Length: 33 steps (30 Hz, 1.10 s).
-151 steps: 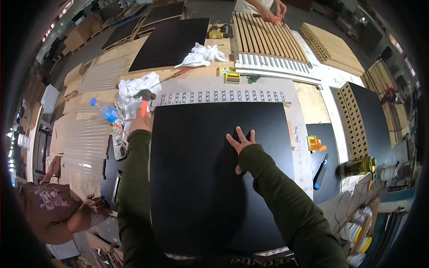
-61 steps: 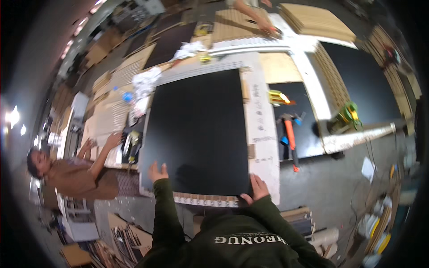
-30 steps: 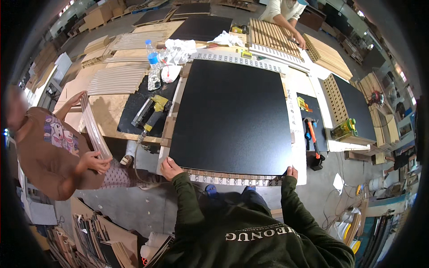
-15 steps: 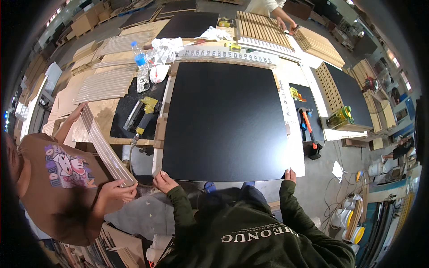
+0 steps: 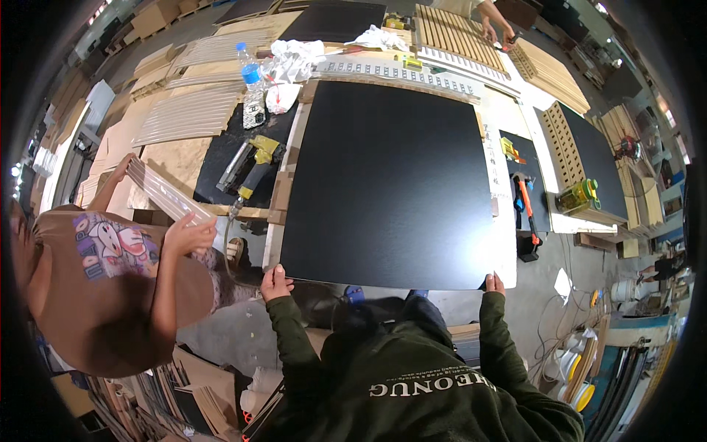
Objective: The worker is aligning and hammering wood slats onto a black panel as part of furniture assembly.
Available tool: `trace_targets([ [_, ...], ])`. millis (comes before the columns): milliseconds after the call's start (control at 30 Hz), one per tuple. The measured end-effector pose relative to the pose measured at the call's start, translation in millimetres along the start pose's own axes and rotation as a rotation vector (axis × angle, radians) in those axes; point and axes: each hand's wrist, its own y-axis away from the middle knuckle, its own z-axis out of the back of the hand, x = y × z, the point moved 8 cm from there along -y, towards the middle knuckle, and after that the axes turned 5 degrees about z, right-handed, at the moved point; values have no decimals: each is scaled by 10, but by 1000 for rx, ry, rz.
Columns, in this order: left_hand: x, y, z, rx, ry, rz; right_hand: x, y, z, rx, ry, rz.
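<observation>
A large black panel (image 5: 390,184) lies flat over a pale wooden frame on the workbench in front of me. My left hand (image 5: 276,283) grips its near left corner, thumb on top. At the near right corner, my right hand (image 5: 494,283) pinches the edge the same way. The undersides of both grips are hidden by the panel. Along the far edge runs a notched pale strip (image 5: 398,85). A wooden block (image 5: 281,193) of the frame shows beside the panel's left edge.
Left of the panel are a nail gun (image 5: 254,166), a bottle (image 5: 249,70) and a person holding pale strips (image 5: 163,190). To the right lie an orange-handled hammer (image 5: 526,202) and a yellow-green container (image 5: 578,195). Another person's hands (image 5: 497,29) work beside slatted boards at the far right.
The whole view has shifted, so the bench appears farther right and higher. My hands stay on the panel's near corners. The person at left has swung the near end of the strips away from me.
</observation>
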Motion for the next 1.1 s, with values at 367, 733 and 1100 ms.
trace_targets([
  [367,105,13,116,34,132,5,100,225,54,15,-173,-285],
  [733,-1145,504,390,114,324,-13,735,343,764,-65,-175,-160],
  [1100,-3352,708,-780,441,625,-695,2857,-856,899,119,-897,787],
])
